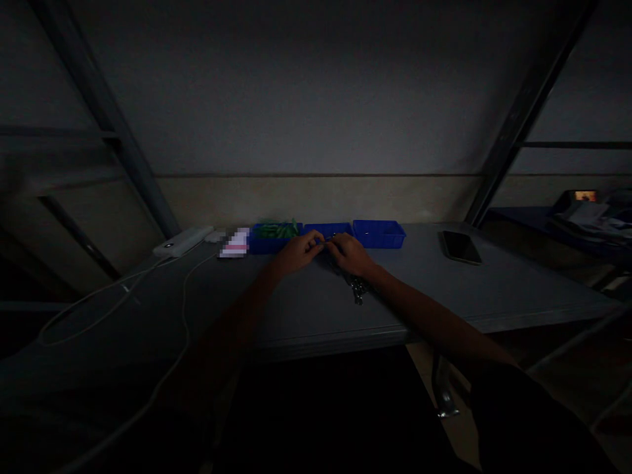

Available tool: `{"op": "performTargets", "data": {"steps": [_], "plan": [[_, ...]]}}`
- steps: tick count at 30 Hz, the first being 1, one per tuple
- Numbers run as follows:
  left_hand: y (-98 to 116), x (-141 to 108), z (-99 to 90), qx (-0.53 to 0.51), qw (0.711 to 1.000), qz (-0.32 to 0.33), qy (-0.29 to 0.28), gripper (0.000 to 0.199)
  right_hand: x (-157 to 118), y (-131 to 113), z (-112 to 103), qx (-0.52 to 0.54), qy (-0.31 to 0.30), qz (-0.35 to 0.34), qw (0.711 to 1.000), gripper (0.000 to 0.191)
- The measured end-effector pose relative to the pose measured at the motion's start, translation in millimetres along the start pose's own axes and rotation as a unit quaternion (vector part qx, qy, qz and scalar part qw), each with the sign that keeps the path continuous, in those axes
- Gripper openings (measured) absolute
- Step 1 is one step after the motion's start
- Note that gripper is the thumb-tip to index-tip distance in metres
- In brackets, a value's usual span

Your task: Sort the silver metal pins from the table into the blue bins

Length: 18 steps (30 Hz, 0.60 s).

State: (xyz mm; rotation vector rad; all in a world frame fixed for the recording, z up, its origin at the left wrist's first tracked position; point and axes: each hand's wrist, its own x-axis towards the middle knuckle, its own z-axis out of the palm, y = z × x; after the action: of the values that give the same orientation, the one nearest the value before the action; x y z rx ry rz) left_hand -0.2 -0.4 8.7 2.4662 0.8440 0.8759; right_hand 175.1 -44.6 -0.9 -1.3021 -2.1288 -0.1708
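Small item, details unclear, is held in pinched grip of left hand and right hand; shiny metal pieces are seen near right wrist.

The person wears a dark sleeve, wide and loose; below it the right forearm and right hand are bare. The left cuff is lost in shadow.
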Motion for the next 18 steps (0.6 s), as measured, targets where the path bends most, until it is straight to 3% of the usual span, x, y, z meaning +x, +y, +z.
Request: {"op": "performTargets", "data": {"steps": [9, 18], "plan": [[8.2, 0.1, 0.6, 0.051, 0.999, -0.013, 0.002, 0.027, -1.4, -1.0, -1.3, 0.007, 0.025, -0.009, 1.0, 0.023], [6.6, 0.1, 7.2, 0.039, 0.999, -0.004, 0.019, 0.025, 1.6, 6.5, -1.9, 0.019, 0.048, 0.001, 0.999, 0.027]]}}
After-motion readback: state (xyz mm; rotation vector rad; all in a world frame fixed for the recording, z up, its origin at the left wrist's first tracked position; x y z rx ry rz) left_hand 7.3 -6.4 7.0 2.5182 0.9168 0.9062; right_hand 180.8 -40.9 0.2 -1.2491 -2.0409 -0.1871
